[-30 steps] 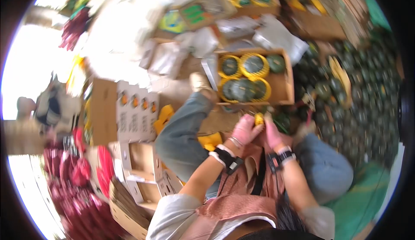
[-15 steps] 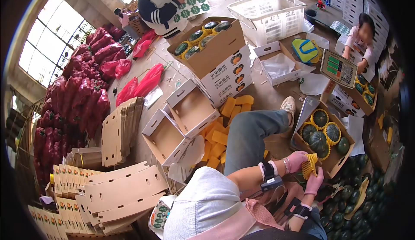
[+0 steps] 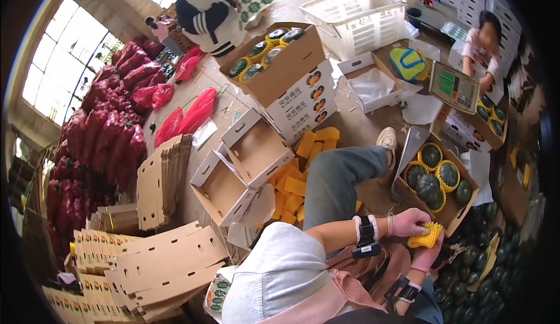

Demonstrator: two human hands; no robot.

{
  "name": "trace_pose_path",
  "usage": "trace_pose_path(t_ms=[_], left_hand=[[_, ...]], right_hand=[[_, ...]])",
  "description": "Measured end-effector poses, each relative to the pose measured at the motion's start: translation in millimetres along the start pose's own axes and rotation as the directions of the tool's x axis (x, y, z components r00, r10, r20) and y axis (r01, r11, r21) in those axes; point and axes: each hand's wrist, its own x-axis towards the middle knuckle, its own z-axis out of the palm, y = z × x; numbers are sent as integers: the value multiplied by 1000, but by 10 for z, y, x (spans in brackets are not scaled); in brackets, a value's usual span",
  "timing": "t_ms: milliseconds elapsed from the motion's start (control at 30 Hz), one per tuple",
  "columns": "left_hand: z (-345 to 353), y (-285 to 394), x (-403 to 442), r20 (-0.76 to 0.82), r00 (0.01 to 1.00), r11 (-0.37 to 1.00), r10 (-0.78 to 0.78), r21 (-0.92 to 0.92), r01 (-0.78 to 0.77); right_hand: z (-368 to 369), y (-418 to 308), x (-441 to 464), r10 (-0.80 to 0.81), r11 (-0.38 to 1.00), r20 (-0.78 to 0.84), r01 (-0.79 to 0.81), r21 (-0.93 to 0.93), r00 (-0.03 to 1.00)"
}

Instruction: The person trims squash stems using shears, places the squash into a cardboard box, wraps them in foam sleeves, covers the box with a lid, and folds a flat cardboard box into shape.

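A yellow foam net sleeve (image 3: 426,236) is pinched between my two pink-gloved hands. My left hand (image 3: 409,222) grips its near-left side, while my right hand (image 3: 427,257) holds it from below. Just beyond them an open carton (image 3: 454,223) sits on the scale, holding several dark green pumpkins (image 3: 430,191). Some of these pumpkins wear yellow foam nets; the one nearest the right wall shows none. Beside my right hand lies a heap of loose dark green pumpkins (image 3: 475,271).
The scale display (image 3: 454,89) stands behind the carton. Yellow foam nets (image 3: 290,191) lie by my leg near white-edged trays (image 3: 256,149). A filled carton (image 3: 291,85), white baskets (image 3: 356,23), red sacks (image 3: 105,131) and flat cardboard (image 3: 169,263) surround me. Two other people are nearby.
The foam net has gone from hanging upright and flat to a shorter, rounder, bunched shape lying across my fingers. My left hand has shifted slightly right and down. The view has tilted a little.
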Motion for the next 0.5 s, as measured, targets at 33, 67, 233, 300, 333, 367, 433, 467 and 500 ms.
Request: trace_pose_path(t_ms=[33, 67, 233, 300, 333, 367, 433, 467, 500], left_hand=[[93, -2, 4, -44, 999, 999, -5, 38, 7], [116, -24, 26, -115, 968, 941, 225, 283, -186], [79, 177, -24, -84, 987, 985, 137, 115, -127], [-95, 255, -103, 468, 847, 743, -253, -467, 480], [-259, 149, -106, 630, 733, 753, -255, -346, 559], [-373, 33, -135, 756, 604, 772, -251, -221, 596], [-483, 11, -109, 689, 662, 822, -294, -172, 543], [-492, -85, -105, 550, 754, 669, -359, -412, 619], [-487, -108, -94, 401, 791, 481, -462, -636, 603]], right_hand=[[312, -48, -89, 119, 984, -113, -102, 144, 986], [329, 6, -96, 147, 979, -135, -124, 162, 980], [354, 22, -230, 38, 998, -183, -46, -36, 982], [488, -134, -331, -85, 847, -59, 41, -530, 995], [536, -274, -396, -200, 581, 58, 166, -797, 978], [534, -293, -510, -32, 904, 29, 41, -425, 999], [511, -119, -680, 224, 971, -111, -232, -64, 968], [586, -64, -743, 386, 920, -118, -373, 117, 915], [796, -91, -791, 584, 786, -2, -565, 251, 812]])
